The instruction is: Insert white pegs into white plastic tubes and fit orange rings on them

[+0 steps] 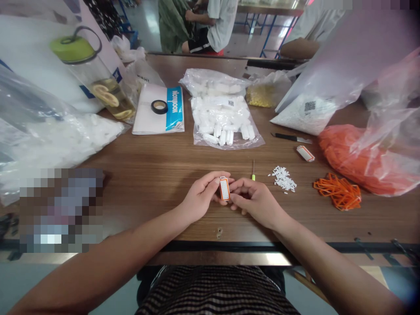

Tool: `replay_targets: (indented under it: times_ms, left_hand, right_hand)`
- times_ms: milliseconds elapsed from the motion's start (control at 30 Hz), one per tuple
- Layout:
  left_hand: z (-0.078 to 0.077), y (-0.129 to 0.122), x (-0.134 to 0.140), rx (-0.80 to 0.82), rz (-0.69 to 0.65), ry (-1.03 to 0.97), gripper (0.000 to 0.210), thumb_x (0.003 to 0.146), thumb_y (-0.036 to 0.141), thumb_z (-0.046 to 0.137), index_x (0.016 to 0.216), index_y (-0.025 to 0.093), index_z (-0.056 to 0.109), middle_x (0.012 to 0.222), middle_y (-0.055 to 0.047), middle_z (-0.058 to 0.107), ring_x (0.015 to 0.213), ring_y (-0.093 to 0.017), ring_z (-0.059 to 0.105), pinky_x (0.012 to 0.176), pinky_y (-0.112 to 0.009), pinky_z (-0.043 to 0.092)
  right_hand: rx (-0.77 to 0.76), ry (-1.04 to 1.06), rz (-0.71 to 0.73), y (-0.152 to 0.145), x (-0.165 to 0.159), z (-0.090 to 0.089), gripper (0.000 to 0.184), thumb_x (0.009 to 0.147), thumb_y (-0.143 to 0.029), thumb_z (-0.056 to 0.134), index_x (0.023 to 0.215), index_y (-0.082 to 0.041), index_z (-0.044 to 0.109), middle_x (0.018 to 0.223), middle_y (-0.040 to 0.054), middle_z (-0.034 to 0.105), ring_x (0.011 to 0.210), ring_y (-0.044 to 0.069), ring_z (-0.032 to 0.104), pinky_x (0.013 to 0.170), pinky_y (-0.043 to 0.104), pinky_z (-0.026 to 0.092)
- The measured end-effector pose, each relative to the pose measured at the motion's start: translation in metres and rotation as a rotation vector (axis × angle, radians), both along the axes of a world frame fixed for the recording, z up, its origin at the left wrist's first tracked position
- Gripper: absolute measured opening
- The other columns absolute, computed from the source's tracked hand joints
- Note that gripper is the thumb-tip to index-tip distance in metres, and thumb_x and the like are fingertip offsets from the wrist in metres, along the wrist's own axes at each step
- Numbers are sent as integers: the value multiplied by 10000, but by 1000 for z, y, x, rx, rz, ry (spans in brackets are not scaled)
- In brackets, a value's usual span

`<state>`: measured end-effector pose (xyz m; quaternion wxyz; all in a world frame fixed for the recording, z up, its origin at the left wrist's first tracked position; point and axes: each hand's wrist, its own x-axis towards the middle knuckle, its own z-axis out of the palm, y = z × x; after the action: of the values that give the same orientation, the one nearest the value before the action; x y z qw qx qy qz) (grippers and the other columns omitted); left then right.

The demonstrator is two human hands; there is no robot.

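Block [224, 190] in left hand [198, 197]

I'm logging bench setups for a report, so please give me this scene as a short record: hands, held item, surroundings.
Left hand: holds a white-and-orange piece
Right hand: at the piece's right edge; grip unclear
Beyond right hand: yellow-green-handled tool
To the right: small white parts, tangled orange parts, second white-and-orange piece
Far middle: clear bag of white pieces
Far left: notebook with tape roll on top
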<state>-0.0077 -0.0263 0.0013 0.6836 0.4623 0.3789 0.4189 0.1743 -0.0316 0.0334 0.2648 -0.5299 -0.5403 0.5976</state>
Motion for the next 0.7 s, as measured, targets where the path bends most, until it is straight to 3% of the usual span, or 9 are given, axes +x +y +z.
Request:
replay_targets:
  times_ms: [233,700]
  left_hand:
    - [0,1,-1,5,-12,-16,320,987,369,482,1198,158,599,1207,-144,672,722,-118,685,620,-234,579]
    - [1,0,0,2,-5,10,324,986,367,489,1205,163,613,1222,-151,669,746,-133,687,638,-253,586]
  right_hand:
    - [-76,79,-3,4,2,-4,236,794,-383,701,885,-179,626,775,57,743,567,99,635,467,198,459]
    - [-47,81,-6,2,2,-7,217,795,-365,708,866,-185,611,784,49,737,600,107,640,477,212,469]
